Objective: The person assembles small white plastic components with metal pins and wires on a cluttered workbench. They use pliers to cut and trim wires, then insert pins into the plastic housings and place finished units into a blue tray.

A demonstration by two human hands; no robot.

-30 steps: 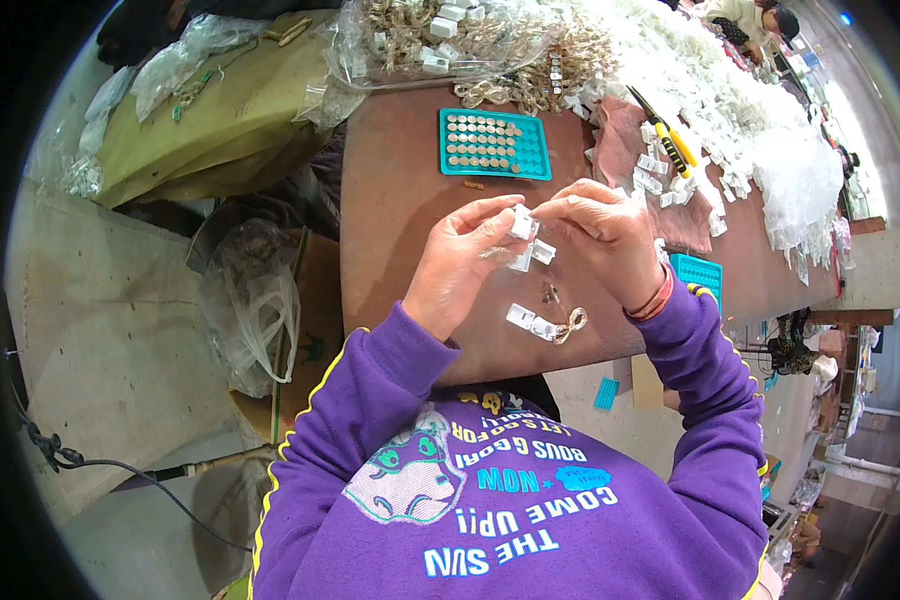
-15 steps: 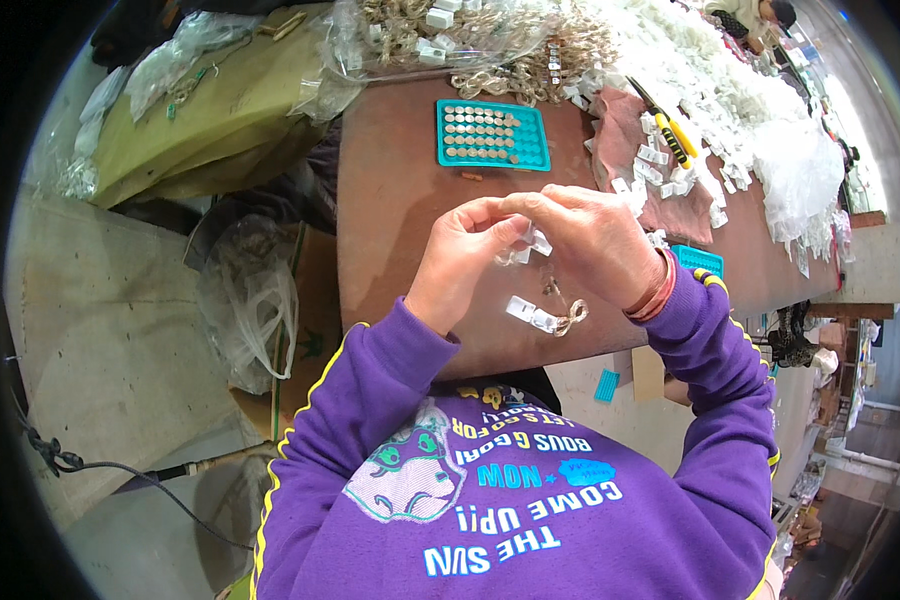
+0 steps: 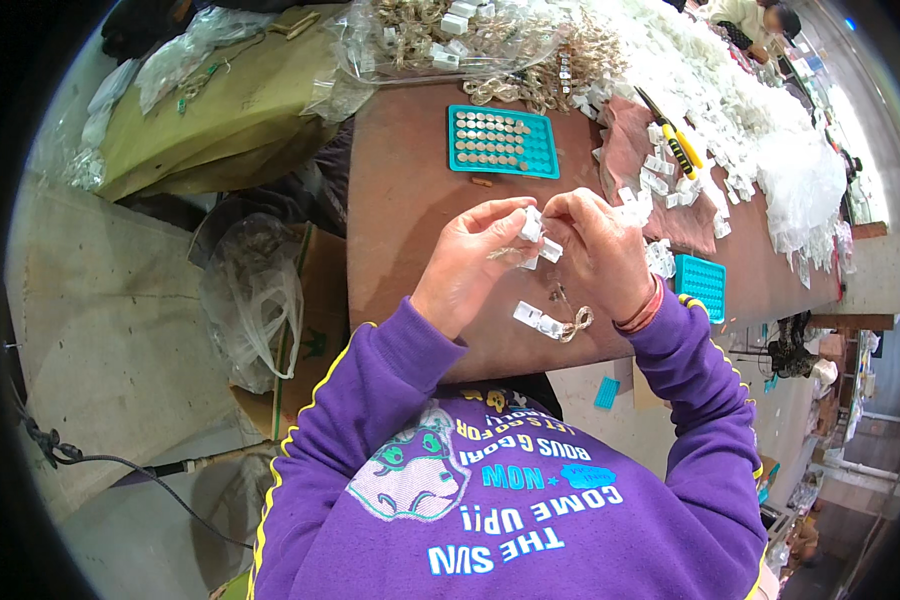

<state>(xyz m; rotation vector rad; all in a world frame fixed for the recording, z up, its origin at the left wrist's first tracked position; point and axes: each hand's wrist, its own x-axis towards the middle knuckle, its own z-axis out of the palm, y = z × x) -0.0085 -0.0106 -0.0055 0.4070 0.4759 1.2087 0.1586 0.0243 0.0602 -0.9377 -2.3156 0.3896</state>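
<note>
Between its thumb and fingers, my left hand [image 3: 472, 255] pinches a small white plastic battery case [image 3: 531, 224], with more white pieces and a thin wire hanging below. My right hand [image 3: 610, 258] is just to its right, a small gap away, fingers curled inward; their tips are partly hidden, and I cannot make out what they hold. Below the hands, near the table's front edge, lies another white case [image 3: 537, 319] joined to a small coil of thin wire [image 3: 576, 324]. Farther back, a teal tray [image 3: 540, 143] holds rows of silver button cells [image 3: 490, 137].
Yellow-and-black pliers [image 3: 682, 152] lie on a pink cloth [image 3: 688, 228] among loose white cases. A second teal tray [image 3: 701, 287] sits at the right edge. Bundled wires [image 3: 530, 75] and a large white heap [image 3: 715, 95] cover the far side. Another person [image 3: 745, 18] is at far right.
My hands have drawn apart, exposing the white case in my left fingers. The right hand has shifted slightly downward. The whole view has shifted a little.
</note>
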